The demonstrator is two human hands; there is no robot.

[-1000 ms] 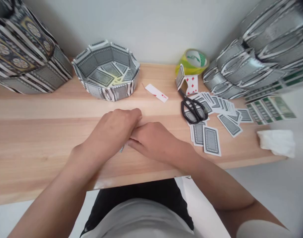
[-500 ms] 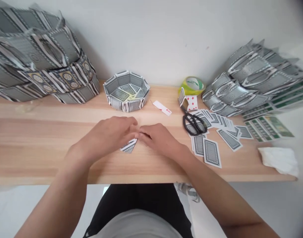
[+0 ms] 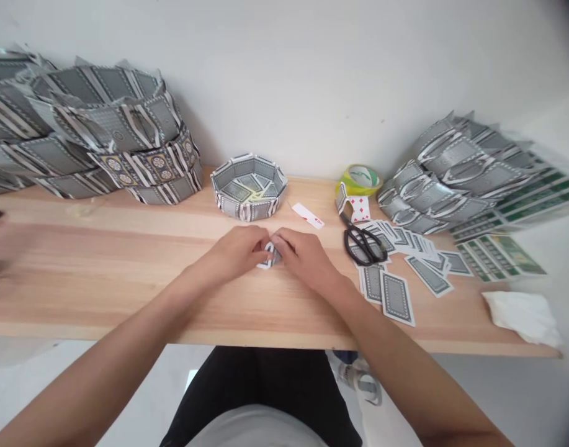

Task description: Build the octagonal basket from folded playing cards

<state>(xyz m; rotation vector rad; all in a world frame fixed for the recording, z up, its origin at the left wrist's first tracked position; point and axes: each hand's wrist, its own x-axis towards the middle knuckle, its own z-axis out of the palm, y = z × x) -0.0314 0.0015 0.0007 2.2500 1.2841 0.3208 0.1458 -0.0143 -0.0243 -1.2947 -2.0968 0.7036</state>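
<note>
Near the middle of the wooden table, my left hand (image 3: 241, 251) and my right hand (image 3: 307, 256) meet, fingertips almost touching. Pinched between them is a folded playing card (image 3: 267, 256) with a grey patterned back; its lower part shows below the fingers and the rest is covered. Both hands are closed on it. Just behind them stands a shallow round basket (image 3: 248, 211) made of folded cards, with several loose cards inside. A cut strip of an ace card (image 3: 308, 215) lies behind my right hand.
Black-handled scissors (image 3: 365, 244) lie on scattered grey-backed cards (image 3: 396, 298) at right, by a roll of yellow-green tape (image 3: 360, 180). Tall woven card baskets stand at left (image 3: 135, 133) and right (image 3: 456, 174). A crumpled white tissue (image 3: 522, 315) rests near the right front edge.
My hands have drawn closer around the folded card, which now sits upright between the fingertips and shows less of its striped face. The camera view has shifted slightly up and left.
</note>
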